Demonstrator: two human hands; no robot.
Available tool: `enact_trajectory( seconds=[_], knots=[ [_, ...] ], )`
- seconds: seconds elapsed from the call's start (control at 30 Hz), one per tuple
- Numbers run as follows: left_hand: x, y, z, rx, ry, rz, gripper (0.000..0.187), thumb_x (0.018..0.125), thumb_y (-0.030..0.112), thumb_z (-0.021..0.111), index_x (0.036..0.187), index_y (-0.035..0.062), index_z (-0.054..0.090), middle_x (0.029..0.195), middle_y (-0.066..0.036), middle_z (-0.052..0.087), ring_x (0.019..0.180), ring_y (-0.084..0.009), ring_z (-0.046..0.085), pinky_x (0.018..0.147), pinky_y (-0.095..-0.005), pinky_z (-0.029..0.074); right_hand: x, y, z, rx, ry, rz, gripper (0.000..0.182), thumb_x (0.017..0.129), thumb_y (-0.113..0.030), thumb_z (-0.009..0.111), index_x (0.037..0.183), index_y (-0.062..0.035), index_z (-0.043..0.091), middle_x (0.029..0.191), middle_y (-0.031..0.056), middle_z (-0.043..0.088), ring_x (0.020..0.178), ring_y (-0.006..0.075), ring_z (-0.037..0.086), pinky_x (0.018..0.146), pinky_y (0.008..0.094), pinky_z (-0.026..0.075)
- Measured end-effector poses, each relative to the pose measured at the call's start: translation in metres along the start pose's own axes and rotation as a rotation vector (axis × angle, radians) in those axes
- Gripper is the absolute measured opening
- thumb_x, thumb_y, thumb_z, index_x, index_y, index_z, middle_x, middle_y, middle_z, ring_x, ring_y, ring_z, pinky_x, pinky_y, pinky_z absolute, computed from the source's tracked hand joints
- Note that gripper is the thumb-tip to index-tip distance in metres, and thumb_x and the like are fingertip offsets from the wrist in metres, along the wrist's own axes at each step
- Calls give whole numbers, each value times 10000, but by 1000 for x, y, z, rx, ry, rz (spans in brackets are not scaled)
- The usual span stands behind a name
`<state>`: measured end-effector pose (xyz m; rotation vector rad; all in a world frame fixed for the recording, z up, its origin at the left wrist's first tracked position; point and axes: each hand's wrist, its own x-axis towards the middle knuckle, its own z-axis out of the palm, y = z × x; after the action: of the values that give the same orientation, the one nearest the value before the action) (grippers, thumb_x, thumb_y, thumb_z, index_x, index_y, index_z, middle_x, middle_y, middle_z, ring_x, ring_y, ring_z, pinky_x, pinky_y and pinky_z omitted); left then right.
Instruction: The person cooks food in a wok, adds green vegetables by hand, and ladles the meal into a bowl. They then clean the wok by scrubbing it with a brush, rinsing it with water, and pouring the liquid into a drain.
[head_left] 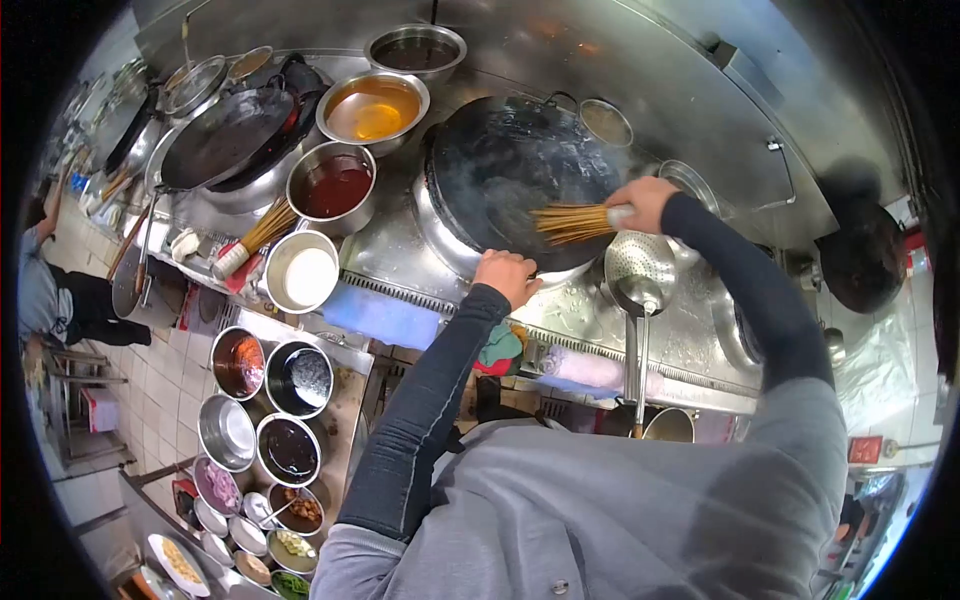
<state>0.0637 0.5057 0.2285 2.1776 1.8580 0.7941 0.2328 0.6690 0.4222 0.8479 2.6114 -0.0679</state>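
Observation:
A bamboo wok brush (572, 222) is gripped in my right hand (648, 202), around its pale bound end. Its bristles fan out to the left over the right part of a large dark wok (500, 165) on the stove. Faint steam and wet streaks show inside the wok. At the wok's near edge, my left hand (508, 277) is closed on the rim; the part under its fingers is hidden. Just below my right hand, a perforated strainer (640, 262) and a ladle (645, 290) lie with handles toward me.
Left of the wok stand a bowl of amber liquid (372, 108), a pot of red liquid (335, 188) and a white-lined pot (302, 272). A second bamboo brush (258, 235) lies beside them. Several sauce pots (290, 450) fill the lower-left counter. Another person (60, 290) stands far left.

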Motion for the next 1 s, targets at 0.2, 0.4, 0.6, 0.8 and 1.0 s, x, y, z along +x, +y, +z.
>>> enact_trajectory(
  seconds=[0.2, 0.4, 0.6, 0.8, 1.0],
  knots=[
    [3, -5, 2, -35, -29, 12, 277, 767, 371, 595, 753, 97, 636, 703, -90, 624, 712, -247, 592, 741, -372, 390, 150, 8, 58, 212, 279, 130, 331, 669, -272, 600, 957, -124, 665, 869, 175, 636, 836, 336, 610, 771, 388, 484],
    [7, -8, -5, -10, 49, 1, 283, 759, 384, 604, 751, 105, 649, 759, -76, 632, 767, -241, 589, 750, -364, 391, 55, -26, 51, 89, 69, -47, 338, 697, -287, 548, 965, -120, 668, 862, 177, 639, 833, 329, 613, 797, 403, 474],
    [5, -7, 5, -30, -34, 5, 289, 753, 389, 609, 733, 105, 655, 696, -82, 625, 722, -243, 596, 736, -362, 400, 154, -17, 73, 197, 254, 248, 363, 681, -314, 601, 1002, -153, 655, 920, 173, 631, 853, 336, 602, 787, 392, 471],
    [9, -11, -6, -59, -40, 6, 304, 755, 393, 607, 750, 93, 657, 702, -80, 628, 717, -235, 604, 731, -358, 405, 80, -19, 49, 12, 29, -27, 336, 684, -293, 570, 947, -108, 668, 895, 192, 629, 849, 327, 612, 787, 412, 472],
    [8, -7, 0, -53, -81, -2, 323, 763, 411, 594, 757, 94, 658, 722, -82, 634, 716, -229, 607, 724, -352, 404, 168, -21, 91, 337, 537, 357, 341, 703, -310, 522, 930, -92, 653, 936, 191, 620, 897, 353, 593, 802, 431, 467]
  ],
)
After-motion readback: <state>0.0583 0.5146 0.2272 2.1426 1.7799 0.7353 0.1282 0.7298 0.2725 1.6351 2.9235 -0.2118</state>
